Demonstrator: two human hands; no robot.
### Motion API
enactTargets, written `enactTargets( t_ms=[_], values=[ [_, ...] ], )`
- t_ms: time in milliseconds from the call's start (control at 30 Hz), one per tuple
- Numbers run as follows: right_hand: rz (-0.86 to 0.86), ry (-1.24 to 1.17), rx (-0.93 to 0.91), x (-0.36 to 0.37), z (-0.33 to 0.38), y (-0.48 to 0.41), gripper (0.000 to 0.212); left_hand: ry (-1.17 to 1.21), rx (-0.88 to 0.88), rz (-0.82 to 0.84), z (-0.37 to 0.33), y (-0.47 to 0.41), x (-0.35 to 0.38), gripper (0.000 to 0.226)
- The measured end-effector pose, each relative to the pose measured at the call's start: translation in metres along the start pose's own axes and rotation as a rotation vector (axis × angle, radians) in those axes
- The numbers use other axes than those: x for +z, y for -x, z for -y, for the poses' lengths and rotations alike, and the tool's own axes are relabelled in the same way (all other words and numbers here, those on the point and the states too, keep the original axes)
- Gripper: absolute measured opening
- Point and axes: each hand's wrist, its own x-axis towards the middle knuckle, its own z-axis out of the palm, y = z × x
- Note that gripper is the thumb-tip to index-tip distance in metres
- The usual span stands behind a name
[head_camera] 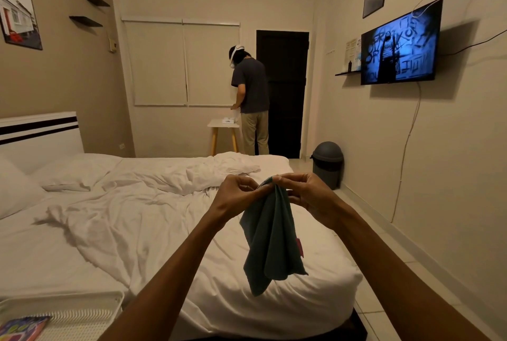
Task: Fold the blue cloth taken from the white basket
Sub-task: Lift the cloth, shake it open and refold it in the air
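A dark blue-green cloth [271, 242] hangs in loose folds above the right side of the bed. My left hand [236, 195] and my right hand [304, 192] are held close together in front of me, and both pinch the cloth's top edge between fingers and thumb. The cloth's lower corners dangle free over the white bedding. The white basket [82, 310] stands at the bottom left on the bed, with a colourful item [22, 327] in it.
The white bed [123, 217] with a rumpled duvet fills the middle. Another person [251, 99] stands at a small white table [223, 124] by the far wall. A grey bin [327, 162] stands on the floor on the right, under a wall television [399, 44].
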Motion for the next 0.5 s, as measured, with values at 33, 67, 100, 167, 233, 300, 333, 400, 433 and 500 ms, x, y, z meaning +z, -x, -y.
enactTargets(
  t_ms=[33,67,100,167,233,300,333,400,433,500],
  values=[
    [-0.003,-0.016,0.003,-0.001,-0.002,0.000,0.023,-0.006,0.003,-0.003,0.000,-0.001,0.001,0.038],
    [-0.008,-0.028,0.009,-0.002,-0.003,0.000,0.019,-0.015,0.013,-0.001,0.000,-0.001,0.001,0.040],
    [-0.013,-0.036,0.014,-0.003,-0.005,0.000,0.015,-0.023,0.028,0.001,-0.002,-0.001,0.001,0.042],
    [-0.023,-0.058,0.018,-0.004,-0.006,0.000,0.013,-0.032,0.056,0.017,-0.009,-0.001,-0.002,0.040],
    [-0.029,-0.075,0.007,-0.004,-0.005,0.000,0.015,-0.016,0.047,0.083,-0.015,0.000,-0.007,0.036],
    [-0.045,-0.095,-0.001,-0.005,-0.002,0.000,0.015,-0.008,0.012,0.197,-0.017,0.002,-0.015,0.035],
    [-0.057,-0.105,0.001,-0.005,-0.001,0.000,0.015,-0.017,-0.014,0.260,-0.016,0.004,-0.019,0.036],
    [-0.085,-0.110,0.001,-0.008,0.001,-0.001,0.014,-0.047,-0.050,0.358,-0.006,0.010,-0.024,0.034],
    [-0.100,-0.094,0.002,-0.010,0.002,-0.002,0.014,-0.053,-0.054,0.373,0.000,0.013,-0.025,0.034],
    [-0.130,-0.003,-0.008,-0.013,0.001,-0.002,0.014,-0.042,-0.039,0.331,0.010,0.017,-0.026,0.035]
  ],
)
